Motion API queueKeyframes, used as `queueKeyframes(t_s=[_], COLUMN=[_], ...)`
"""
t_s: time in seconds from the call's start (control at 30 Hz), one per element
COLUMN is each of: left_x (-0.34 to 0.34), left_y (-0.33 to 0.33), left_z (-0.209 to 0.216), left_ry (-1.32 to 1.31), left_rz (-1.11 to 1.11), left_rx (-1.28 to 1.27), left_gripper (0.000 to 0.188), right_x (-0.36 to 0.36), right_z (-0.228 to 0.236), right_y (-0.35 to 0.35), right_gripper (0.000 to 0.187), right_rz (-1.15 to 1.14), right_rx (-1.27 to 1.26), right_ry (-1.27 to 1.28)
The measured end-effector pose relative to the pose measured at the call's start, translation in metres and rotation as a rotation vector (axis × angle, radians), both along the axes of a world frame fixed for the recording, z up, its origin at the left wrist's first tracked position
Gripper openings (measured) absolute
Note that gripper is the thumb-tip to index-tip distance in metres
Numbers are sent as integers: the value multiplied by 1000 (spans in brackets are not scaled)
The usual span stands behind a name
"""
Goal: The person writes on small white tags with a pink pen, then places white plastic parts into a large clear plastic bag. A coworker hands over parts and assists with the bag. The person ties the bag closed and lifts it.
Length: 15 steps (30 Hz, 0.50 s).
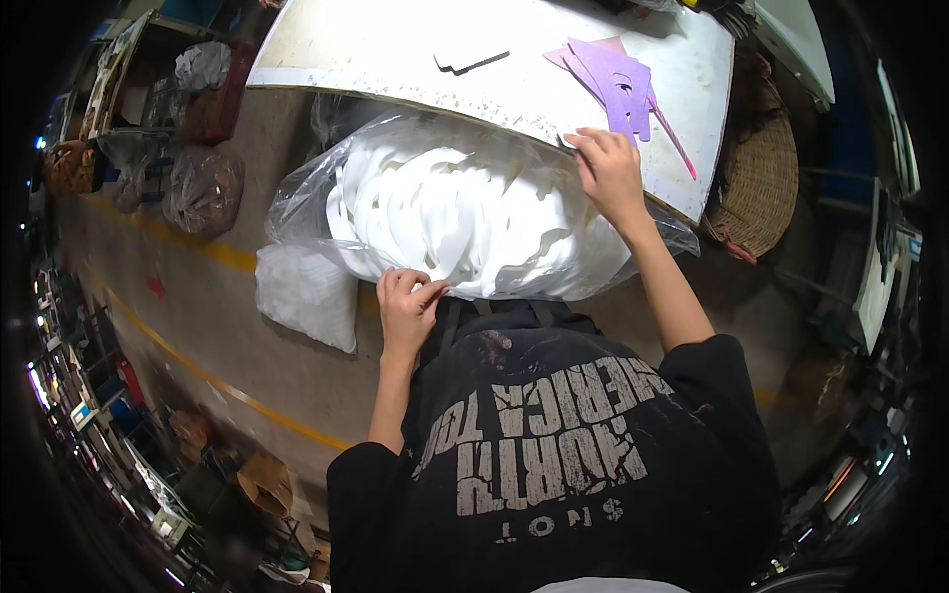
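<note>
So there's a big clear bag (306,203) stuffed with loose white pieces (445,212), sitting between the bench (366,49) and the person's body. Left hand (400,304) is at the bag's near edge, grip narrow with the fingertips drawn together, but I can't tell if it's pinching film, a white piece or nothing. Right hand (608,178) is over by the bench edge, fingers curled, just below the purple cut-outs (625,94); can't tell if that grip has anything in it. Progress-wise, the bag looks full and I see no white piece out on the bench, so I'd guess most of the handling is left. Can't tell if the purple ones are finished.
</note>
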State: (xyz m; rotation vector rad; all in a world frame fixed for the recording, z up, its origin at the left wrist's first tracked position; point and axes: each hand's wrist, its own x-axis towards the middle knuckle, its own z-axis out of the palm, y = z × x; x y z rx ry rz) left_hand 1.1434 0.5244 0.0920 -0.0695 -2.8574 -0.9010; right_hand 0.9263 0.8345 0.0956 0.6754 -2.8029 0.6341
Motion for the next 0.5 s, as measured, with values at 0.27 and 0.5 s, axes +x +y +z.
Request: queueKeyframes(t_s=[0.27, 0.5], left_x=[4, -15], left_y=[2, 9], left_z=[24, 59], left_ry=[37, 152], left_rz=[-156, -231], left_rx=[27, 71], left_gripper=[15, 17], right_x=[54, 74], right_z=[-14, -64], right_y=[-43, -72], right_gripper=[32, 37], right_rz=[452, 655], right_rx=[-267, 54], right_ry=[-754, -1215])
